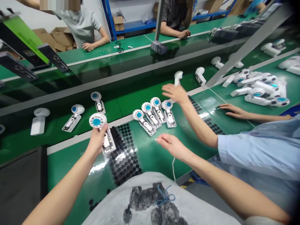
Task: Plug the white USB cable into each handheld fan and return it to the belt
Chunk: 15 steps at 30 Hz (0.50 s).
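My left hand [96, 140] is closed around the neck of a white handheld fan [108, 145], whose handle stands open and shows its circuit board and battery. It is held over a clear sheet of black round stickers [125, 154]. My right hand [170, 144] pinches the small tip of a white cable [173, 168], which hangs down toward the bench edge. Just beyond that hand, several similar fans [153, 120] lie side by side with their handles open. One more open fan [100, 106] sits on the belt behind my left hand.
To my right, a co-worker's blurred hand [175, 93] reaches over the belt [126, 103]; the other hand [231, 111] rests on the bench. White fans are piled [260, 86] at the far right. A grey post [246, 43] rises there. Two people sit across the line.
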Tool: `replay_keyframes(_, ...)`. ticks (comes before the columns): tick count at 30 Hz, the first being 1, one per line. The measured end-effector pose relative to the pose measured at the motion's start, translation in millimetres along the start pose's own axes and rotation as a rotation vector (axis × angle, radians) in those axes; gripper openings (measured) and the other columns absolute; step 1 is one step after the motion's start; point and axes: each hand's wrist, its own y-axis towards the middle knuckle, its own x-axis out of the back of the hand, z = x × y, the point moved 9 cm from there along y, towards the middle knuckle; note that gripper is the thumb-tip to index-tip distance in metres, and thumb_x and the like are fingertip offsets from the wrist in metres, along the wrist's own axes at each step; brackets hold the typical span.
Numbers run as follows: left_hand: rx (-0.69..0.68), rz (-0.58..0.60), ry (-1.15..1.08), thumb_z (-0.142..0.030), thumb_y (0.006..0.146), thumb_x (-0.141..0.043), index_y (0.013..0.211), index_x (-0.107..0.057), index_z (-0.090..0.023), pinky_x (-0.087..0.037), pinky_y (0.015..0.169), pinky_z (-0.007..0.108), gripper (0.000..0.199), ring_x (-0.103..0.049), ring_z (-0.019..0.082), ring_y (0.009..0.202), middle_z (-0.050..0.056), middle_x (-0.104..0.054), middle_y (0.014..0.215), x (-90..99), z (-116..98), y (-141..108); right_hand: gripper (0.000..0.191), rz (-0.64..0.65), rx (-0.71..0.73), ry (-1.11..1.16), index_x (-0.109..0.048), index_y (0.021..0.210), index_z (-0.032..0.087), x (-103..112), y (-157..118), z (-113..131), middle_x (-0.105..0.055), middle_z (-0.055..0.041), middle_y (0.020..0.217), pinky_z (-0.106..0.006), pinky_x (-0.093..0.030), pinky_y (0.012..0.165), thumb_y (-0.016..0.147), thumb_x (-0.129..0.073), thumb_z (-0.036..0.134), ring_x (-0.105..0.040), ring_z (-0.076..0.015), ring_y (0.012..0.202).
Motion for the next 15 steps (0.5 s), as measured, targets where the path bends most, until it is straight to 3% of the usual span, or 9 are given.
replay_keyframes(2, 0.111, 0.076, -0.074, -0.035, 0.061, -0.069, 0.092, -0.054, -0.017, -0.042, 0.054, 0.024, 0.038, -0.052, 0.012, 0.052, -0.002, -0.058, 0.065, -17.7, 18.3, 8.8, 0.024, -0.082, 0.015, -0.001, -0.045, 0.068, 0.019, 11.2, 7.2, -9.2, -0.038, 0.0059, 0.056, -0.022, -0.031, 0.052, 0.084, -0.042, 0.036, -0.036, -0.0105, 0.052)
replay_keyframes(4, 0.179, 0.170, -0.113, -0.033, 0.061, -0.068, 0.084, -0.054, -0.015, -0.042, 0.053, 0.024, 0.033, -0.051, 0.012, 0.050, -0.002, -0.057, 0.061, -52.2, 36.6, 8.6, 0.023, -0.124, 0.058, -0.027, -0.045, 0.070, 0.020, 9.0, 17.6, -11.1, -0.043, 0.0052, 0.058, -0.023, -0.033, 0.055, 0.086, -0.040, 0.036, -0.040, -0.0112, 0.054)
replay_keyframes(7, 0.150, 0.193, -0.150, -0.034, 0.066, -0.063, 0.086, -0.054, -0.013, -0.045, 0.060, 0.026, 0.030, -0.057, 0.013, 0.060, 0.002, -0.061, 0.069, -100.7, 54.5, 9.0, 0.023, -0.134, 0.084, -0.061, -0.046, 0.069, 0.019, -6.3, 34.2, -10.9, -0.050, 0.0036, 0.061, -0.024, -0.037, 0.060, 0.086, -0.039, 0.033, -0.047, -0.0123, 0.058)
replay_keyframes(10, 0.109, 0.178, -0.139, -0.034, 0.073, -0.058, 0.095, -0.053, -0.015, -0.047, 0.069, 0.028, 0.030, -0.060, 0.015, 0.072, 0.005, -0.063, 0.083, -133.2, 65.9, 16.4, 0.023, -0.138, 0.086, -0.106, -0.050, 0.070, 0.019, -16.5, 46.2, -12.7, -0.054, 0.0019, 0.062, -0.024, -0.038, 0.061, 0.086, -0.039, 0.031, -0.050, -0.0134, 0.060)
replay_keyframes(15, 0.077, 0.256, 0.016, -0.026, 0.075, -0.057, 0.096, -0.058, -0.013, -0.045, 0.075, 0.032, 0.025, -0.060, 0.020, 0.084, 0.012, -0.065, 0.096, -188.3, 70.5, 27.6, 0.024, -0.182, 0.068, -0.227, -0.055, 0.077, 0.018, -9.9, 59.9, -28.2, -0.060, -0.0023, 0.069, -0.026, -0.041, 0.062, 0.087, -0.037, 0.030, -0.055, -0.0162, 0.065)
